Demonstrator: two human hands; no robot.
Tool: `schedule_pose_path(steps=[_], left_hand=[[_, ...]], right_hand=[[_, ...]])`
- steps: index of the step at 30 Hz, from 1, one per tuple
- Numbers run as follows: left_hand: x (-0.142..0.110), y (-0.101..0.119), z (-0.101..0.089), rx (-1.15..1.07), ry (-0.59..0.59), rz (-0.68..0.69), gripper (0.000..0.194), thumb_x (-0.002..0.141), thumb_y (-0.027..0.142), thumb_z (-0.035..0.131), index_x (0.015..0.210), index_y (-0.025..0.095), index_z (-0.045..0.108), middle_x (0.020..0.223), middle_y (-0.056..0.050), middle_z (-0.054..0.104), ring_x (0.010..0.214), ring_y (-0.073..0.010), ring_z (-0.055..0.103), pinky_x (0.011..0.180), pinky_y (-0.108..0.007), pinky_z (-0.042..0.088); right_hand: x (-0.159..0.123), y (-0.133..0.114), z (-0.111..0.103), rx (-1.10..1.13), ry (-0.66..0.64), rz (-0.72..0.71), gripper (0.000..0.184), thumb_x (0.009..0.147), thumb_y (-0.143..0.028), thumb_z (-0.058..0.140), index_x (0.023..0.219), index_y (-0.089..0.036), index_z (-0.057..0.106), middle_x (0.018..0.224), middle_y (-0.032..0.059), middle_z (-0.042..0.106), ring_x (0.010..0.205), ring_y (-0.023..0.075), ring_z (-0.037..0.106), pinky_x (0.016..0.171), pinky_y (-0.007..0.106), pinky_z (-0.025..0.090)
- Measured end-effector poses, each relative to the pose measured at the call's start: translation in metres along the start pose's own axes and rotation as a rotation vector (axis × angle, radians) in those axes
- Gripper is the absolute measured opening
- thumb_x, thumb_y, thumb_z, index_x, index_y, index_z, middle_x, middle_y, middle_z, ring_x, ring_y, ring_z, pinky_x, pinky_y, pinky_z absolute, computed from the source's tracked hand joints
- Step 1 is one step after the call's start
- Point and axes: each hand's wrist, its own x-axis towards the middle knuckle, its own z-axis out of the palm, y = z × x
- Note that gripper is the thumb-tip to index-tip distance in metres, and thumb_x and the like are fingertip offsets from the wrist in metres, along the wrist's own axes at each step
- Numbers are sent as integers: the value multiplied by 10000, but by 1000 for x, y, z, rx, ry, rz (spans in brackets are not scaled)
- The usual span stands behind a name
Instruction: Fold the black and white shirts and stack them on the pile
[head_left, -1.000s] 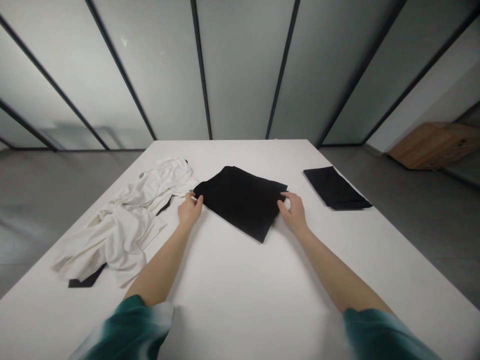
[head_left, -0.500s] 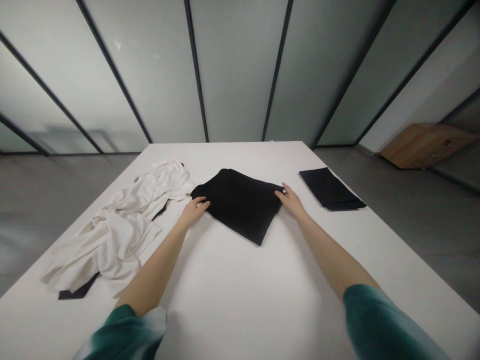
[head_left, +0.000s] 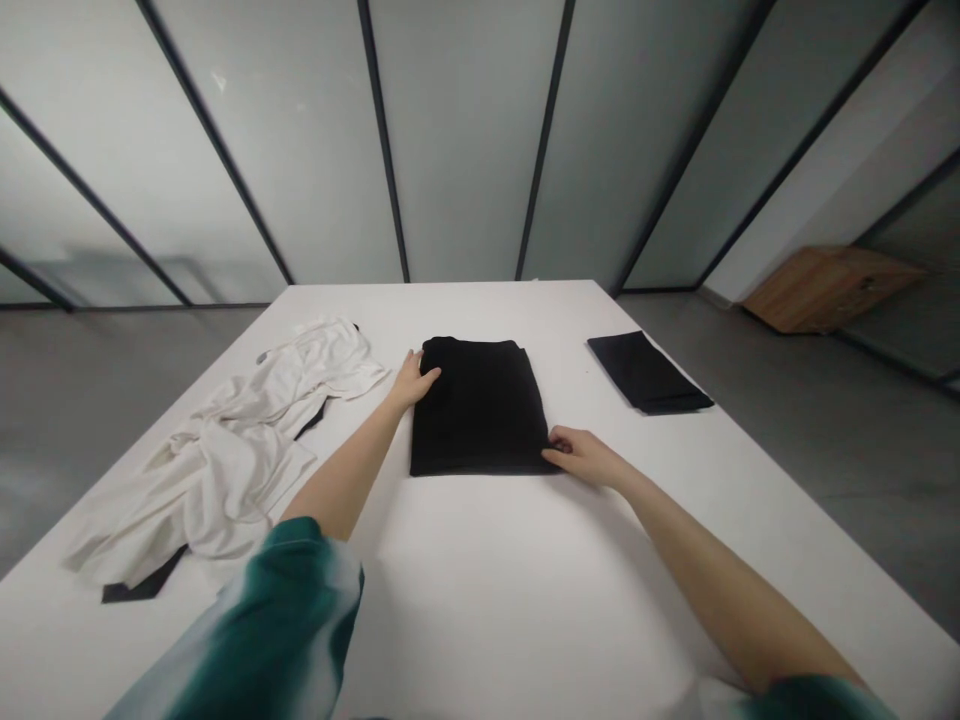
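A folded black garment (head_left: pixel 481 412) lies nearly square-on in the middle of the white table. My left hand (head_left: pixel 414 382) grips its upper left edge, thumb on top and the other fingers at the side, partly hidden. At the lower right corner, my right hand (head_left: pixel 589 457) pinches the cloth between curled fingers and thumb. The kind of garment cannot be made out from its folded shape.
Crumpled white cloth (head_left: pixel 225 445) spreads along the table's left side, with black pieces showing from under it. Another folded black garment (head_left: pixel 649 372) lies near the right edge. Beyond the table (head_left: pixel 480 590) stand frosted glass panels and a wooden cabinet (head_left: pixel 829 288).
The black garment has turned from a slanted position to lie square with the table. My left hand has moved farther away along its edge; my right hand has come nearer to me.
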Motion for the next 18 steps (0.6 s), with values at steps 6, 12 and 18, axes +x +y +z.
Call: schedule_pose_path(steps=[6,12,18], left_hand=[[-72,3,-11,157,-144,370,426,839,426,613,1204,207,607,1342,-131,588,1299,-294,518,1143,-472,368],[-133,4,-20,307,-333,483,626,759,553,712,1279,218,613,1455,-139,512,1370,-337,445,1162,-502,342],[-140,-5,-20,355,-412,472,676,781,468,707,1391,221,552,1547,-134,431,1454,-337,348,1204,-532,266]], right_hand=[[0,-11,-8,-73,328,-195,251,856,-414,552,961,-222,674,924,83,686,868,251,637,802,391,506],[14,-12,20,-173,376,-397,243,893,-367,548,1033,-245,704,1152,120,670,1119,308,589,1004,511,452],[8,-3,32,-247,226,-373,352,849,-423,639,1146,-244,700,1273,127,628,1198,326,551,1049,546,432]])
